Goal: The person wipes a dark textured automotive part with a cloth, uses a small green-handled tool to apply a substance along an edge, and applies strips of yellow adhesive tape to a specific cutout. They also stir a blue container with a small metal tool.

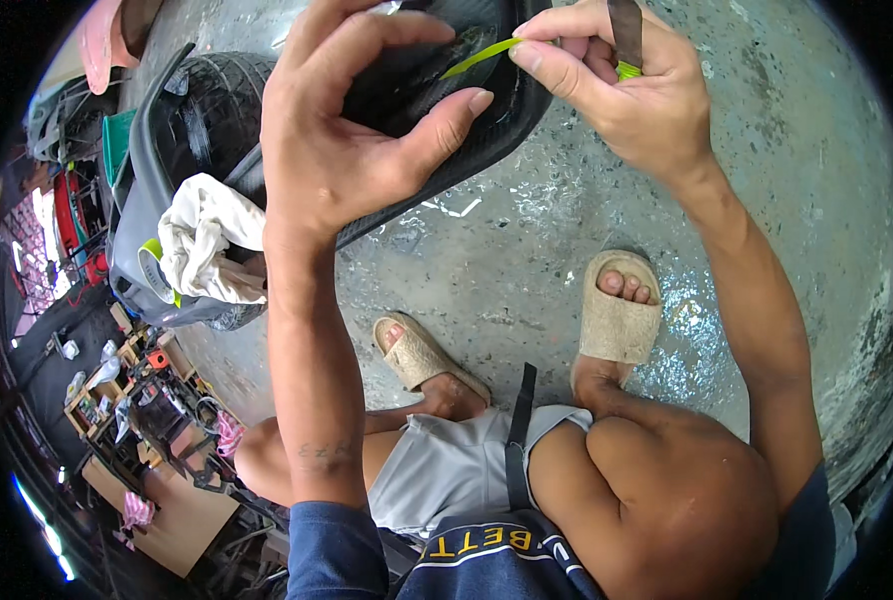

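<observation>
My right hand (627, 95) pinches a thin yellow-green strip (482, 56) between thumb and forefinger. More of the same colour shows at its palm, and a dark brown strip (627, 38) lies across its fingers. To the left, my left hand (352, 120) is open, thumb and forefinger apart on either side of the strip's free end, seemingly not gripping it. Beneath both hands is a black, smooth-rimmed plastic part (502, 140), cut off by the upper edge of the view. I cannot tell what it belongs to.
Left of my forearm, a white cloth (207, 235) and a yellow-green ringed roll (153, 270) rest on a dark grey moulded piece (132, 240). My sandalled feet stand on the wet, speckled concrete floor (507, 270). Cluttered shelves (107, 400) stand at far left.
</observation>
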`<state>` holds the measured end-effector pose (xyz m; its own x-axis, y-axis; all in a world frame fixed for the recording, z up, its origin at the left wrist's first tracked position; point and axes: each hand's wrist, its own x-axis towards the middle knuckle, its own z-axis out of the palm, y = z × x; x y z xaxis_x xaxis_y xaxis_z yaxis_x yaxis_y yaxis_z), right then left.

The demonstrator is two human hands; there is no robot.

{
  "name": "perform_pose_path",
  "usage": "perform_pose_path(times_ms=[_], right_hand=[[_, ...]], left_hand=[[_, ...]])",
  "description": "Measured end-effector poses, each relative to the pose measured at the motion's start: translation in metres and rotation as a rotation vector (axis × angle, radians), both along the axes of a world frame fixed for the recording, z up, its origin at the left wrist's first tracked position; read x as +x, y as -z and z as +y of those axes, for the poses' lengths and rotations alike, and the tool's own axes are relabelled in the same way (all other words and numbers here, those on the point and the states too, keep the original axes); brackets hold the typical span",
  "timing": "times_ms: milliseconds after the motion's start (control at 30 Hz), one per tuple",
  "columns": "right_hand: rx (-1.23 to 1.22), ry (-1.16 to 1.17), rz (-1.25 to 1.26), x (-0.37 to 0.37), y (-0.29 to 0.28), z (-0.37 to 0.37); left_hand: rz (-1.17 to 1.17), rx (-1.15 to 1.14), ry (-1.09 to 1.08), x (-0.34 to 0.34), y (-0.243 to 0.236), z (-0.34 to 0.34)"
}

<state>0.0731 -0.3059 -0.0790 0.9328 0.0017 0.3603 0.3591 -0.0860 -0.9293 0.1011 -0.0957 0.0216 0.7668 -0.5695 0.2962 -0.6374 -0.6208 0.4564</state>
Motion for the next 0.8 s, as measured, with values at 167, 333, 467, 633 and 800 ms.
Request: perform_pose_path(times_ms=[167,333,467,633,800], right_hand=[[0.024,-0.007,0.009,0.000,0.001,0.009],[0.000,-0.003,0.013,0.005,0.000,0.014],[-0.005,-0.003,0.010,0.010,-0.004,0.016],[-0.024,-0.006,0.007,0.012,-0.008,0.012],[-0.027,-0.014,0.006,0.011,-0.007,0.013]], left_hand=[[-0.294,0.099,0.140,0.004,0.013,0.008],[-0.261,0.024,0.043,0.002,0.018,0.003],[-0.146,-0.057,-0.076,0.002,0.019,0.000],[-0.014,-0.041,-0.186,0.000,0.007,-0.015],[-0.060,0.079,-0.243,-0.005,0.000,-0.030]])
